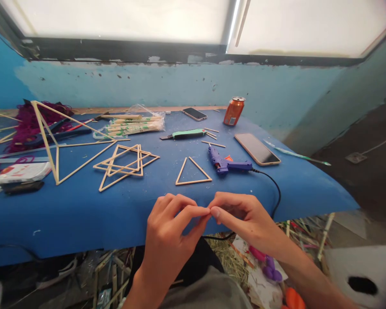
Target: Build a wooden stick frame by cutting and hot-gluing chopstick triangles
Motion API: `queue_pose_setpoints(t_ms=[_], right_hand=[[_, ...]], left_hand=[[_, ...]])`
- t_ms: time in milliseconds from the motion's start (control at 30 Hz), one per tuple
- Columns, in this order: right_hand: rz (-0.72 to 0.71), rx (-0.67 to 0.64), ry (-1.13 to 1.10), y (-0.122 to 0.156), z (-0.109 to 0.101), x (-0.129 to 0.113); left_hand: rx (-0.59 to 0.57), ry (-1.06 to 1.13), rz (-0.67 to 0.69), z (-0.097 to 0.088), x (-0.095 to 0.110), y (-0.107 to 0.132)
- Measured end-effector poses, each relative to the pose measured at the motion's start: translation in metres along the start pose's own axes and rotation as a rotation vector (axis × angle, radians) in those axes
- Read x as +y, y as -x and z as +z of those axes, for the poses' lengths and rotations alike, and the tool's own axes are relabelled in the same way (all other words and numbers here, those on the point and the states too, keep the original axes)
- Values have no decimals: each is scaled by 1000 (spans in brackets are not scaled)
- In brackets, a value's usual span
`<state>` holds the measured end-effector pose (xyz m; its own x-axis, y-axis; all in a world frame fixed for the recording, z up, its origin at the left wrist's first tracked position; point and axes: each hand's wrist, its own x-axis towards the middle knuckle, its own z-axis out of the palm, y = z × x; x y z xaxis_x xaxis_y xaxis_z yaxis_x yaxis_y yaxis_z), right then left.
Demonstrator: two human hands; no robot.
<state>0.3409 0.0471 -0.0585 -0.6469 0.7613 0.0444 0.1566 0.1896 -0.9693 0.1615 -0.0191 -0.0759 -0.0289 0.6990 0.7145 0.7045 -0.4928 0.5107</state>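
Observation:
My left hand (pixel 175 227) and my right hand (pixel 244 219) meet fingertip to fingertip just over the near edge of the blue table. Both are closed in a pinch; whatever lies between the fingers is too small or hidden to make out. Beyond them a small triangle of wooden sticks (pixel 193 183) lies flat, its top corner slightly apart. Right of it rests a purple glue gun (pixel 225 164) on its side, nozzle pointing away. Several short stick pieces (pixel 213 144) lie behind the gun, near a green utility knife (pixel 186 134).
Overlapping stick triangles (pixel 125 165) and a larger stick frame (pixel 57 163) occupy the left. Behind are packaged sticks (pixel 131 125) and a dark phone (pixel 194 113). An orange can (pixel 234 111) and another phone (pixel 257 149) stand or lie right. The gun's cord (pixel 278 193) drops over the table edge.

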Motion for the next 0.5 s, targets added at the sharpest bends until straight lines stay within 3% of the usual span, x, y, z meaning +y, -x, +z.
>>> queue_pose_setpoints(t_ms=[267,367,500], right_hand=[[76,-149,-287,2,-5,20],[104,-139,-151,15,-10,21],[83,-69,240,34,-24,16]], left_hand=[[-84,112,80,-6,0,7],[-92,62,104,-12,-2,4],[-75,-78,74,-28,-18,-10]])
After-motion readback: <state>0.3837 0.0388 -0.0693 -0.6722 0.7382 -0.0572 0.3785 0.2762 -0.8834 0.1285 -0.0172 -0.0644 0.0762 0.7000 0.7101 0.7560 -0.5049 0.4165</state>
